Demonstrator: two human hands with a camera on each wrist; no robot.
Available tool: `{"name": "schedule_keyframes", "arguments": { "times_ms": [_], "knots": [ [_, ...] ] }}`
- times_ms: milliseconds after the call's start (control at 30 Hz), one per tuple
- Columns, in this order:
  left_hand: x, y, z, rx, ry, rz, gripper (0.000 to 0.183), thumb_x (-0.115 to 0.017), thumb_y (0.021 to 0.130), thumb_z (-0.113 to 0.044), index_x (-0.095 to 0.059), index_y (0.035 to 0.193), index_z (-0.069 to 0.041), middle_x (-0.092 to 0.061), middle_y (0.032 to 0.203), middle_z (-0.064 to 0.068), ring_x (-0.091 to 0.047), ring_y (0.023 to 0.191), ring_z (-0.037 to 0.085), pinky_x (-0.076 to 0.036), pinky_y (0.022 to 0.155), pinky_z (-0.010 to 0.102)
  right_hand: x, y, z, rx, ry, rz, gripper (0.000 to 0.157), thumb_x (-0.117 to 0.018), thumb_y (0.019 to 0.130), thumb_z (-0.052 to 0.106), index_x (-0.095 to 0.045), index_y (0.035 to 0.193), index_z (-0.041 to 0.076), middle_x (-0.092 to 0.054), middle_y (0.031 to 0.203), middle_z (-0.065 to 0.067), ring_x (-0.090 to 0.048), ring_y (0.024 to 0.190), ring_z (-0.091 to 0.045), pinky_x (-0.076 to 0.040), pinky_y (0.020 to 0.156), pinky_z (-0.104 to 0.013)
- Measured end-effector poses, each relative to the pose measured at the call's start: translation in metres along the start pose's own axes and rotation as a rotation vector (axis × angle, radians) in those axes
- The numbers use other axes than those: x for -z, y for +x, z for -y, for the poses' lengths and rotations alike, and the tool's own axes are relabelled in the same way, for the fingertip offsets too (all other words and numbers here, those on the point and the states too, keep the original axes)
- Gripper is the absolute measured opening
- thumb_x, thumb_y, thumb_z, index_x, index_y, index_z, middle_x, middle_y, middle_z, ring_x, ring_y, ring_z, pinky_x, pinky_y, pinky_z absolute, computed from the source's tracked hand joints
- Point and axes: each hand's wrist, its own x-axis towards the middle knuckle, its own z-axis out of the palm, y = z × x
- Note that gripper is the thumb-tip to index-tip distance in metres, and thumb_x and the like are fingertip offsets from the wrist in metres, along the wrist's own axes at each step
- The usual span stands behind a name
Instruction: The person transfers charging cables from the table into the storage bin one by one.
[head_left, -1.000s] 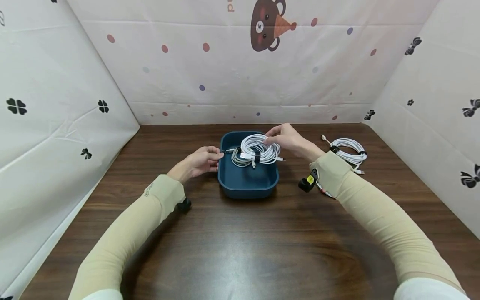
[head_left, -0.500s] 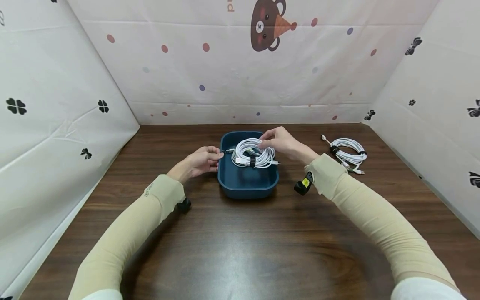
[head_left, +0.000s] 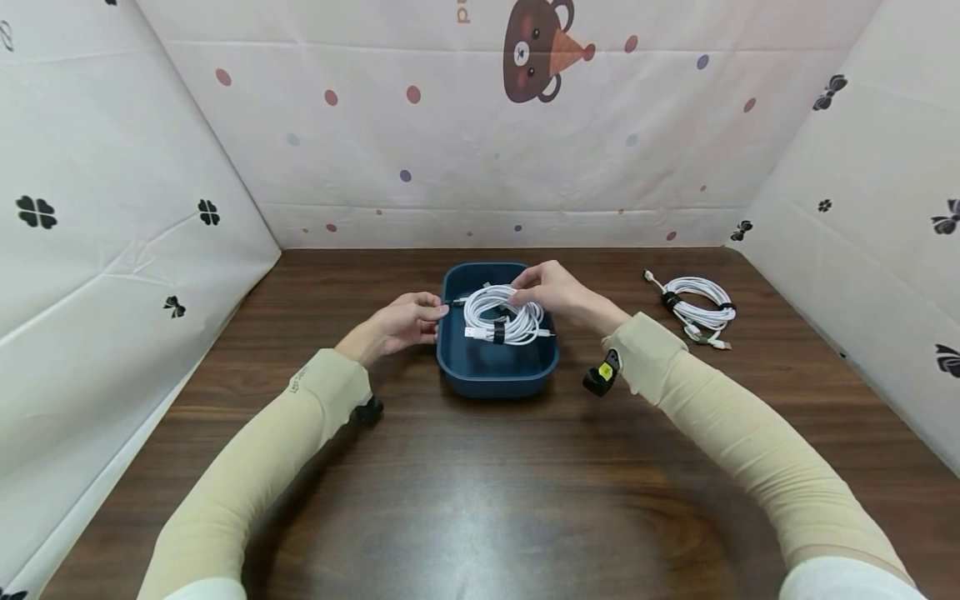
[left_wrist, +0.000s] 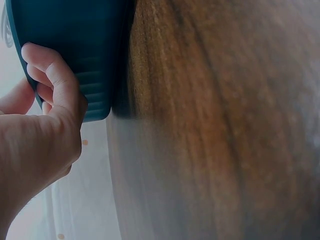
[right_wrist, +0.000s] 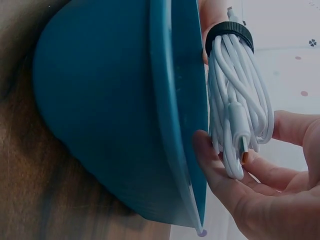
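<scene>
A coiled white USB cable [head_left: 523, 327] with a black strap hangs at the mouth of a blue bin [head_left: 495, 387]. My right hand [head_left: 558, 295] pinches the coil at its upper right side. The right wrist view shows the cable [right_wrist: 227, 75] between thumb and fingers, its plug pointing down beside the rim. My left hand [head_left: 405, 321] grips the bin's left rim; in the left wrist view, fingers lie against the outer wall [left_wrist: 95, 30] and the thumb is at the rim. Other cable ends [head_left: 459, 302] show inside the bin; the held coil hides most of what lies beneath.
Another strapped white cable coil [head_left: 705, 321] lies on the brown wooden table [head_left: 480, 500] at the right. White patterned sheets [head_left: 360, 150] enclose the back and sides.
My right hand has moved left and slightly toward me, bringing the coiled cable over the bin's middle. It now covers the cable beneath. My left hand stays on the rim.
</scene>
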Motion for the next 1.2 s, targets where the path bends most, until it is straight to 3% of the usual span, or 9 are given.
{"name": "schedule_keyframes", "arguments": {
  "times_ms": [333,633,967,1200],
  "knots": [
    [-0.001,-0.002,-0.002,0.001,0.001,0.009,0.009,-0.054,0.099,-0.012,-0.047,0.104,-0.01,-0.055,0.084,0.003,-0.052,0.074,0.017,-0.051,0.069,0.03,-0.007,-0.001,0.0,0.031,-0.05,0.021,0.027,-0.067,0.089,0.015,-0.066,0.112,0.0,-0.064,0.115,-0.015,-0.053,0.098,-0.019,-0.044,0.079,-0.025],
    [0.0,0.001,-0.001,0.011,-0.003,-0.003,0.009,-0.054,0.098,-0.012,-0.047,0.104,-0.01,-0.055,0.084,0.003,-0.052,0.074,0.017,-0.051,0.068,0.03,-0.015,-0.001,-0.001,0.058,-0.058,0.032,0.025,-0.069,0.087,0.014,-0.067,0.107,0.0,-0.066,0.106,-0.013,-0.054,0.092,-0.017,-0.043,0.076,-0.024],
    [0.0,0.004,0.001,0.012,-0.003,0.005,0.01,-0.055,0.098,-0.011,-0.047,0.104,-0.01,-0.055,0.084,0.003,-0.052,0.074,0.017,-0.051,0.068,0.029,-0.021,-0.002,-0.004,0.055,-0.035,0.059,0.025,-0.069,0.087,0.012,-0.067,0.109,0.0,-0.065,0.107,-0.014,-0.054,0.095,-0.02,-0.044,0.081,-0.027],
    [0.0,0.002,0.0,0.011,-0.009,0.004,0.009,-0.054,0.099,-0.012,-0.046,0.104,-0.01,-0.054,0.089,0.006,-0.052,0.075,0.017,-0.051,0.068,0.029,-0.018,-0.004,-0.003,0.105,-0.088,0.049,0.027,-0.061,0.095,0.019,-0.066,0.115,0.002,-0.067,0.113,-0.015,-0.06,0.102,-0.023,-0.049,0.089,-0.035]
  ]
}}
